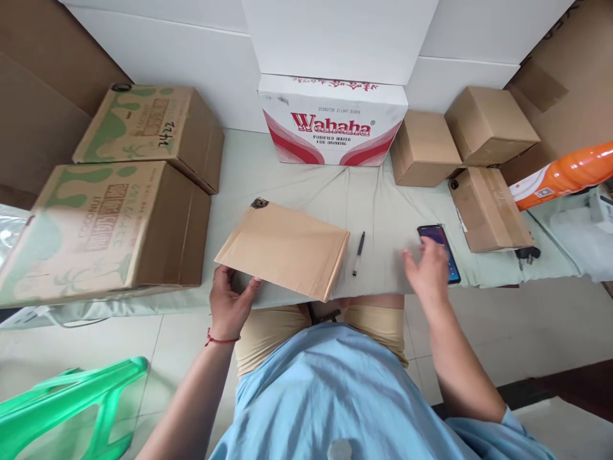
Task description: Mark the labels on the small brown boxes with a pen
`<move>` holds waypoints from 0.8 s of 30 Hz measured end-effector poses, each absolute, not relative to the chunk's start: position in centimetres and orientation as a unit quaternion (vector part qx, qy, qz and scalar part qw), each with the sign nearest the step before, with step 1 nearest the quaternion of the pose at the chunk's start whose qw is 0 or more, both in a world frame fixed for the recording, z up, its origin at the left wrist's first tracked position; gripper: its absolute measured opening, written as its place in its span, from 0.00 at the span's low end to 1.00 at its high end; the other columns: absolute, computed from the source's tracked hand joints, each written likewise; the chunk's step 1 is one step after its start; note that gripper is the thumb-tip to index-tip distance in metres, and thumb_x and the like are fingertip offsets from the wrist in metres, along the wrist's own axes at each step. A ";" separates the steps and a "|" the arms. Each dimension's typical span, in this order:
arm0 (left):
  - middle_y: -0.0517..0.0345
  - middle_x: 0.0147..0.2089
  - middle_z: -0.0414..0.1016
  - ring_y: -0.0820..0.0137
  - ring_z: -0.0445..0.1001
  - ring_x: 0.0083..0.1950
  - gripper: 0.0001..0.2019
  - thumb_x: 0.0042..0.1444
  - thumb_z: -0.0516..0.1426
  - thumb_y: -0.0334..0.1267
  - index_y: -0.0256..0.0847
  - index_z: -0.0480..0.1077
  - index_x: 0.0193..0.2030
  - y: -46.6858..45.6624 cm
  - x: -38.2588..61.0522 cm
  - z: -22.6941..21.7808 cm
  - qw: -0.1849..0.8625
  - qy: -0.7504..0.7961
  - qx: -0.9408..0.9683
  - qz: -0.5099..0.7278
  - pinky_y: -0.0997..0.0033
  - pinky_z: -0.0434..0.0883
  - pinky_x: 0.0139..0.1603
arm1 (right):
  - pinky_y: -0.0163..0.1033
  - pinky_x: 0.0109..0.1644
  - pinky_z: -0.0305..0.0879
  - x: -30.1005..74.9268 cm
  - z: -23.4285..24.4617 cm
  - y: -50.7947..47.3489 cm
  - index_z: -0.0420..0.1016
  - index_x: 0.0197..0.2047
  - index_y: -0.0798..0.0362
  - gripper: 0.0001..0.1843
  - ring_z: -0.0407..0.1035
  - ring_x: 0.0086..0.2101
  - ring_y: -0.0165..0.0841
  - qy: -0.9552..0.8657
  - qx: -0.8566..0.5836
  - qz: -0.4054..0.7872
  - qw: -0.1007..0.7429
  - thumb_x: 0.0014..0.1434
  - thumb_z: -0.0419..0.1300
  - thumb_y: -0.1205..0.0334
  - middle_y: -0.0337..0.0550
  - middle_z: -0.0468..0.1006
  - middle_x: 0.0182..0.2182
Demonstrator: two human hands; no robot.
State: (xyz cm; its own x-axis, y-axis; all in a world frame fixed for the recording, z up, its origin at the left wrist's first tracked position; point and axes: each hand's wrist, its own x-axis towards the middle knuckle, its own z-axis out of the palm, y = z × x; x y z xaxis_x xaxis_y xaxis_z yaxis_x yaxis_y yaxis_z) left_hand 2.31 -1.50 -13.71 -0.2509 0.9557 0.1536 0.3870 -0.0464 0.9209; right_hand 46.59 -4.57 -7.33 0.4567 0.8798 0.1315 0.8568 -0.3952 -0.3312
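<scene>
A tan padded envelope [287, 249] lies flat on the cloth-covered table [306, 185] in front of me. My left hand [228, 303] grips its near left corner, thumb on top. My right hand [426, 271] hovers over the table with fingers spread, blurred by motion, just left of a dark smartphone [443, 246] with a lit screen. A black pen [358, 253] lies between the envelope and my right hand.
Two green-printed cartons [105, 223] stand at the left. A red-and-white Wahaha water box [330, 121] sits at the back. Three small brown boxes [483, 166] are at the right, with an orange bottle [565, 172] and a black plug [527, 253]. A green plastic stool [71, 402] stands on the floor.
</scene>
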 end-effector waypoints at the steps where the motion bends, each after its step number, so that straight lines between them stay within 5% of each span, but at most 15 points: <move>1: 0.42 0.62 0.79 0.49 0.79 0.67 0.39 0.55 0.71 0.67 0.42 0.71 0.62 -1.5 2.5 -13.7 0.290 0.627 0.539 0.481 0.46 0.72 0.75 | 0.58 0.63 0.71 44.7 -7.4 -4.0 0.70 0.69 0.56 0.29 0.73 0.57 0.54 -0.547 -0.814 0.083 0.177 0.72 0.58 0.48 0.62 0.79 0.55; 6: 0.43 0.62 0.78 0.50 0.78 0.67 0.38 0.58 0.70 0.66 0.42 0.70 0.63 -1.7 2.9 -13.5 0.278 0.634 0.546 0.472 0.48 0.71 0.75 | 0.51 0.54 0.75 37.5 -7.0 -1.4 0.59 0.79 0.54 0.40 0.76 0.58 0.53 -0.578 -0.785 0.189 0.118 0.73 0.62 0.45 0.61 0.80 0.59; 10: 0.45 0.59 0.78 0.51 0.78 0.64 0.37 0.58 0.69 0.68 0.42 0.71 0.62 -1.8 2.8 -13.5 0.261 0.644 0.561 0.450 0.48 0.72 0.72 | 0.48 0.53 0.74 38.0 -6.0 -0.7 0.62 0.77 0.56 0.32 0.80 0.55 0.51 -0.557 -0.810 0.177 0.049 0.74 0.57 0.59 0.58 0.84 0.56; 15: 0.47 0.57 0.79 0.51 0.78 0.61 0.35 0.59 0.67 0.68 0.43 0.72 0.61 -1.5 2.9 -13.4 0.214 0.661 0.582 0.422 0.49 0.74 0.67 | 0.51 0.55 0.74 42.5 -5.5 -1.1 0.65 0.76 0.58 0.31 0.80 0.52 0.52 -0.495 -0.860 0.120 0.023 0.74 0.55 0.59 0.61 0.84 0.53; 19: 0.46 0.59 0.80 0.50 0.79 0.63 0.32 0.62 0.68 0.64 0.44 0.73 0.62 -1.9 3.9 -12.2 0.254 0.650 0.584 0.415 0.51 0.75 0.66 | 0.60 0.64 0.72 44.1 -5.6 -1.7 0.69 0.72 0.63 0.33 0.72 0.63 0.58 -0.487 -0.858 0.071 0.146 0.70 0.61 0.54 0.72 0.76 0.63; 24: 0.44 0.63 0.81 0.51 0.80 0.64 0.25 0.69 0.64 0.56 0.43 0.75 0.65 -4.3 6.7 -9.9 0.343 0.594 0.609 0.399 0.50 0.77 0.66 | 0.56 0.65 0.76 40.0 -5.4 -2.8 0.76 0.68 0.50 0.38 0.77 0.61 0.50 -0.477 -0.691 0.370 0.399 0.70 0.61 0.30 0.58 0.82 0.63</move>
